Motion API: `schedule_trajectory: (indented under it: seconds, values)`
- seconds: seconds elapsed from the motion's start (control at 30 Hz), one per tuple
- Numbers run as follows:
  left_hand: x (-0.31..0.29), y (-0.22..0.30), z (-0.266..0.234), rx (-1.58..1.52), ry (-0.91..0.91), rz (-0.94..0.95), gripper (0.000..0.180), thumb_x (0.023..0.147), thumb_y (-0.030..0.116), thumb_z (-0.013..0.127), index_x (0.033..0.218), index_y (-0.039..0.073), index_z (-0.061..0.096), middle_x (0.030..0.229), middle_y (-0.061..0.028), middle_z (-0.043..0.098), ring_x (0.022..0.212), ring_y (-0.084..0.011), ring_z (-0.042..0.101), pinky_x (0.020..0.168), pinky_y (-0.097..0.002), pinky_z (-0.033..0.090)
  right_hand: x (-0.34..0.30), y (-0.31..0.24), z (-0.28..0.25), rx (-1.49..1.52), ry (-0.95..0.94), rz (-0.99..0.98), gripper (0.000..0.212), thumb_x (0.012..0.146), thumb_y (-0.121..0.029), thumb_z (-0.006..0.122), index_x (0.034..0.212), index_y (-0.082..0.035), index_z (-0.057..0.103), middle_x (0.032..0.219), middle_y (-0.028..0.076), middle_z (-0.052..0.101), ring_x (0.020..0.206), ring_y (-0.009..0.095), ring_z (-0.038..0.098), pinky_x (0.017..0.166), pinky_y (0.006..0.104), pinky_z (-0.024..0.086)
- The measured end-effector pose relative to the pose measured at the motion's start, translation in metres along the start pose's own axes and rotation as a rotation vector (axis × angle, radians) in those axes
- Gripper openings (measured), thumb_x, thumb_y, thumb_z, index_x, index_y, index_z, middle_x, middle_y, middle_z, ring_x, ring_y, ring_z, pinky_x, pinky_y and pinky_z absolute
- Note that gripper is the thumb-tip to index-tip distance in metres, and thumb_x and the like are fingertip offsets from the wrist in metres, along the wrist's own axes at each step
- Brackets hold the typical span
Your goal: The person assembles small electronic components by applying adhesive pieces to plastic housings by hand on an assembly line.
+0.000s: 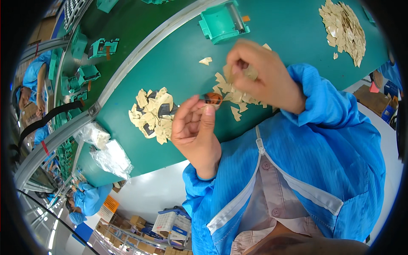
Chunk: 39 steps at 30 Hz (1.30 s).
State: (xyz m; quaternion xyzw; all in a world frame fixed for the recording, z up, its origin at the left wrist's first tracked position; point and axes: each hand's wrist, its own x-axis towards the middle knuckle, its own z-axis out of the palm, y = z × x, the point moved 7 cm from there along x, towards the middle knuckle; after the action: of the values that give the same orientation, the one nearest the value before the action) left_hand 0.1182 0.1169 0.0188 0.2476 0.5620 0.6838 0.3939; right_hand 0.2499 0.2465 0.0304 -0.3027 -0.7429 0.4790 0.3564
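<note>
The left hand pinches an orange-and-black part; the blurred right hand grips a cream piece above the green tabletop.

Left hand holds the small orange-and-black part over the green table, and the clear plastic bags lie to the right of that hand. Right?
Not quite: the clear plastic bags lie to the left of the left hand, as the head view shows. That hand does hold the small orange-and-black part over the green table.

Scraps (on table) before tray
</note>
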Motion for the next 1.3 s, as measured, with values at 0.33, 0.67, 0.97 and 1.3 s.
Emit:
schedule_trajectory:
  seconds: [0.33,0.67,0.97,1.3]
  values:
    - [0.005,-0.025,0.002,-0.31,-0.042,-0.127,0.016,0.097,0.005,0.06,0.114,0.005,0.06,0.113,-0.0107,0.066,0.103,-0.0213,0.065,0.095,-0.0341,0.049,-0.022,0.004,0.033,0.37,-0.266,0.251,0.02,0.09,-0.002,0.064,0.11,-0.002,0.06,0.105,0.006,0.053,0.093,0.017,0.053,0.082,0.0297,0.044]
    - [0.011,-0.008,0.002,0.048,-0.16,-0.093,0.03,0.092,-0.002,0.064,0.121,-0.002,0.058,0.103,-0.0088,0.065,0.095,-0.0146,0.061,0.09,-0.0279,0.047,-0.013,-0.024,0.018,-0.489,-0.349,-0.358,0.019,0.086,-0.015,0.069,0.102,-0.009,0.059,0.102,0.005,0.054,0.1,0.024,0.053,0.084,0.0425,0.038]
    - [0.014,-0.008,0.004,-0.106,0.074,-0.001,0.03,0.097,-0.001,0.059,0.126,-0.001,0.051,0.104,-0.0118,0.069,0.097,-0.0164,0.064,0.091,-0.0329,0.05,-0.011,-0.018,0.015,-0.001,-0.065,-0.061,0.014,0.085,-0.009,0.071,0.096,-0.006,0.063,0.091,0.007,0.058,0.083,0.024,0.059,0.072,0.0357,0.045]
    - [0.014,-0.007,0.013,-0.011,0.172,0.049,0.04,0.096,-0.001,0.061,0.132,-0.004,0.044,0.099,-0.0145,0.072,0.098,-0.0171,0.065,0.091,-0.0308,0.05,-0.011,-0.006,0.023,0.016,0.039,-0.042,0.011,0.084,-0.008,0.07,0.092,-0.004,0.064,0.087,0.008,0.061,0.077,0.026,0.061,0.066,0.0356,0.05]
